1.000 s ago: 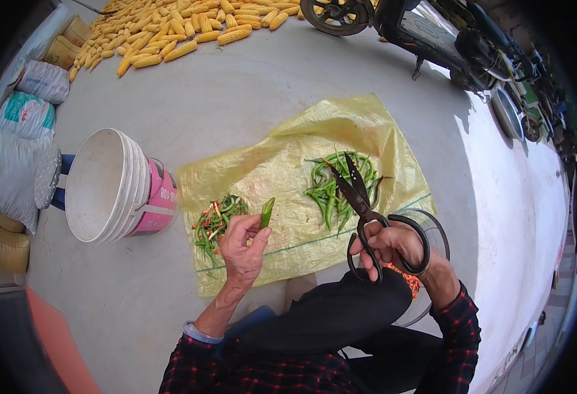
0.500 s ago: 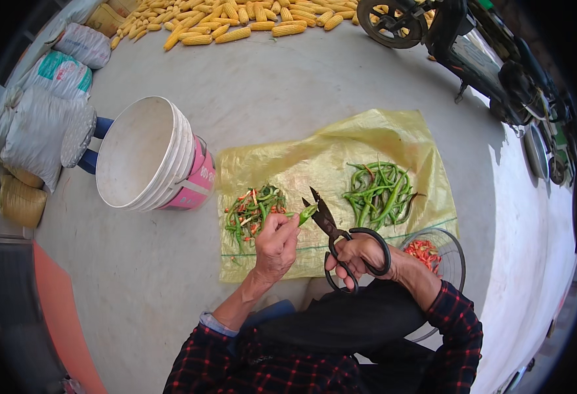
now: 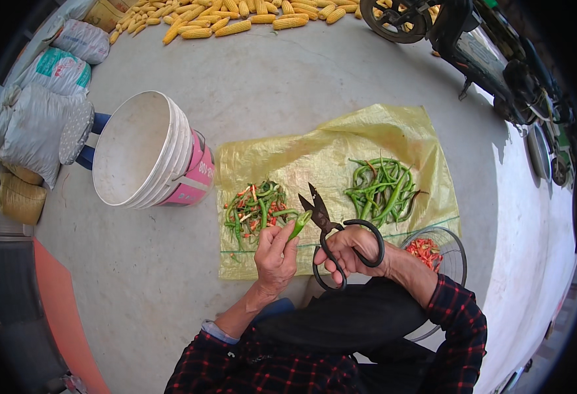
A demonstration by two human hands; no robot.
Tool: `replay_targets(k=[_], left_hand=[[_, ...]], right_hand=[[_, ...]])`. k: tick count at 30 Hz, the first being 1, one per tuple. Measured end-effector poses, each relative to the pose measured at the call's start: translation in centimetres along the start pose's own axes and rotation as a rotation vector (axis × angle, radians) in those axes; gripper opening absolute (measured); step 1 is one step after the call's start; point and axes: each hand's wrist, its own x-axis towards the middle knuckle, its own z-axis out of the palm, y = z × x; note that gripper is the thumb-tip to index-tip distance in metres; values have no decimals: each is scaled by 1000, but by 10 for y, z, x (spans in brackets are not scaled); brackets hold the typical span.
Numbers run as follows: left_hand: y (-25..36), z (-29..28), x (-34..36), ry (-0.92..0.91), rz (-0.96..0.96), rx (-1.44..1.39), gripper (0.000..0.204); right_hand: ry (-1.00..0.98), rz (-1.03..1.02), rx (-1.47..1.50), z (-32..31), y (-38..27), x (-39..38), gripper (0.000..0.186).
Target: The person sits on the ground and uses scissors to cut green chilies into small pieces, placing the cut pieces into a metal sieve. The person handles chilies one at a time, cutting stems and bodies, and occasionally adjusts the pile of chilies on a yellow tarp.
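Over the yellow woven sheet (image 3: 321, 157) I see the left hand (image 3: 276, 259) pinching a green chilli (image 3: 300, 224), the right hand (image 3: 355, 248) gripping scissors (image 3: 324, 223).

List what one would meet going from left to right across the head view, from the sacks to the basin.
White plastic sack, white plastic bucket with a pink band, bare left hand, light-green pepper, black metal scissors, round grey mesh basket holding red pieces, round silvery basin.
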Motion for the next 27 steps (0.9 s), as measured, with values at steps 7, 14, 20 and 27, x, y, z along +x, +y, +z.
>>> replay_targets(k=[7, 14, 20, 27], left_hand=[[-35, 21, 13, 129, -24, 119, 39], [-20, -3, 13, 93, -42, 56, 39], [-14, -13, 23, -81, 296, 67, 43], [-46, -21, 21, -137, 329, 186, 42]], right_hand=[[-157, -44, 152, 8, -3, -11, 31], [60, 12, -141, 6, 2, -2, 26], [-64, 120, -60, 4, 4, -4, 28], [-73, 197, -93, 5, 6, -1, 27]])
